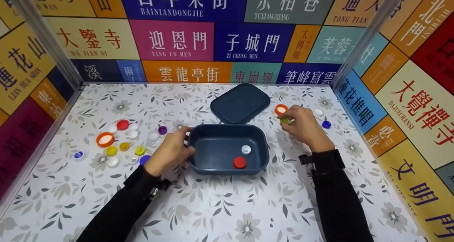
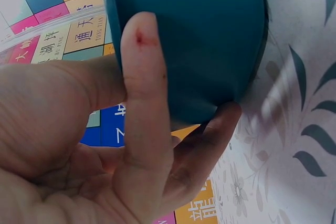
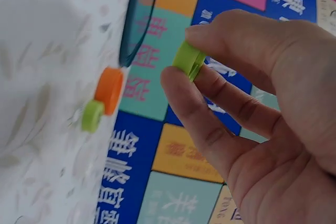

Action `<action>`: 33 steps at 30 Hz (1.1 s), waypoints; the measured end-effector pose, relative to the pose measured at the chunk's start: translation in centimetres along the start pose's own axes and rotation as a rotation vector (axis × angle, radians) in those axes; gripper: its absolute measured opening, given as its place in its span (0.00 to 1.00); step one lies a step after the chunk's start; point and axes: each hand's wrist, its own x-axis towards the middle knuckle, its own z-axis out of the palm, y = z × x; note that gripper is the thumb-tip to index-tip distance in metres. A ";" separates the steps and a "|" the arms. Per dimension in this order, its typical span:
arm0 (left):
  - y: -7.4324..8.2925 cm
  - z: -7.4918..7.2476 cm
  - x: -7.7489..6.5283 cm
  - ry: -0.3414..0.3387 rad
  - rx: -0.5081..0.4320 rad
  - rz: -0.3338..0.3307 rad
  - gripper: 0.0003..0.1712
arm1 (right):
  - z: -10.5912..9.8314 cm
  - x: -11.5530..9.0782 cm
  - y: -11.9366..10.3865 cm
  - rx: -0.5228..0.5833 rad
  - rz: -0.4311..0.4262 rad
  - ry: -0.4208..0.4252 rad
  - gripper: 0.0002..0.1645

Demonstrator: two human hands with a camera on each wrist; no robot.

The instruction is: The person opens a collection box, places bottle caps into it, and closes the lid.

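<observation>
A dark blue-grey rectangular box (image 1: 227, 169) stands uncovered on the table with a white bottle cap (image 1: 246, 150) and a red bottle cap (image 1: 239, 162) inside. My left hand (image 1: 170, 151) grips its left end, thumb at the rim and fingers against the outer wall (image 2: 210, 51). To the right of the box, my right hand (image 1: 303, 127) pinches a green bottle cap (image 3: 188, 59) between thumb and fingertips. An orange cap (image 1: 281, 109) with a pale inside lies just beyond that hand. Beside it in the right wrist view is a second green cap (image 3: 92, 116).
The box's dark lid (image 1: 240, 103) lies flat behind it. Several loose caps are spread at the left, among them a large orange one (image 1: 105, 139) and a purple one (image 1: 162, 130). A blue cap (image 1: 326, 124) and a white cap (image 1: 318, 112) lie at the far right. Printed panels enclose the table.
</observation>
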 end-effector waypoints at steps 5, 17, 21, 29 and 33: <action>0.0 0.1 -0.1 0.003 0.004 0.004 0.46 | -0.2 -0.2 -2.8 0.039 -0.097 0.008 0.13; -0.1 0.2 -0.2 0.000 -0.040 -0.015 0.46 | 0.4 -0.8 -8.0 0.049 -0.300 -0.038 0.11; -0.1 0.0 -0.1 0.007 -0.058 0.011 0.46 | 1.1 -0.9 -8.9 0.069 -0.326 -0.086 0.12; -0.1 0.1 -0.3 0.001 -0.089 0.010 0.47 | 2.8 -1.3 -10.6 0.064 -0.371 -0.222 0.15; -0.1 0.3 -0.3 0.008 -0.067 0.015 0.46 | 3.8 -1.2 -11.3 0.031 -0.375 -0.285 0.15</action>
